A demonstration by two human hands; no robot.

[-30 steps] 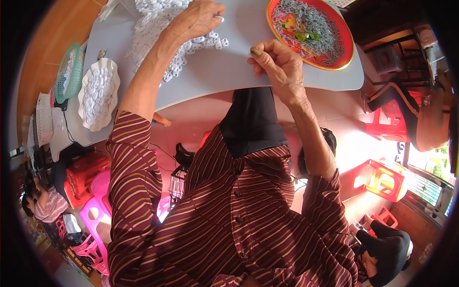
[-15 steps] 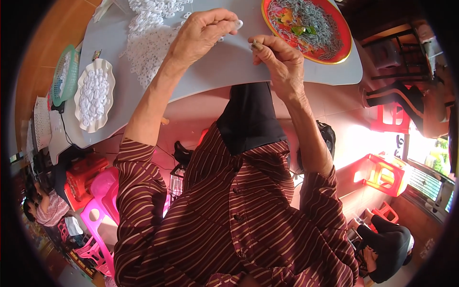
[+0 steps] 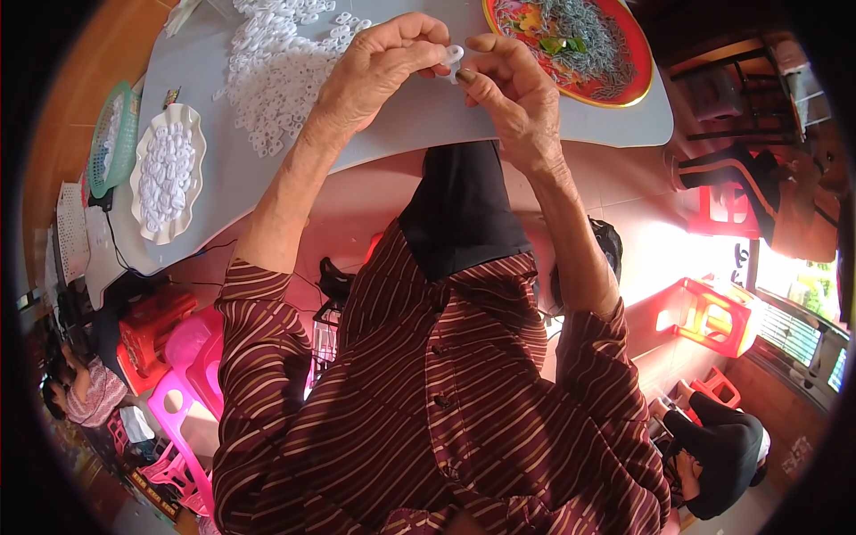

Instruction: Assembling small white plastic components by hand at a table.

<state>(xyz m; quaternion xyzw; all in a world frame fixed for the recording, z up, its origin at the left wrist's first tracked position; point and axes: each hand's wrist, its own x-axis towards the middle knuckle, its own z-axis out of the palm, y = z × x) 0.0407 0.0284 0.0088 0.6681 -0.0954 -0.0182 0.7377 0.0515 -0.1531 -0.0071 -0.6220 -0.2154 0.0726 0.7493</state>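
My left hand (image 3: 383, 67) is closed, its thumb and forefinger pinching a small white plastic clip (image 3: 455, 54) with a rounded end. Close against it on the right is my right hand (image 3: 517, 98), thumb and forefinger curled toward the clip. Whatever its fingertips grip is too small or hidden to make out. Both hands are above the near part of the grey table (image 3: 419, 120). A heap of loose white clips (image 3: 272, 89) spreads left of my left hand. Beyond my right hand lies a round red tray (image 3: 644, 62) holding many thin grey nail-like pieces (image 3: 606, 53).
On the table's left are a wavy-edged white dish (image 3: 193, 183) of white pieces and a green basket (image 3: 98, 169). Pink plastic chairs (image 3: 174, 401) stand lower left, a red stool (image 3: 713, 316) on the right. Other people sit around, one in black (image 3: 727, 455) at lower right.
My right hand has come up and left to meet my left hand at the clip; the two were apart before. The view has shifted slightly over the table.
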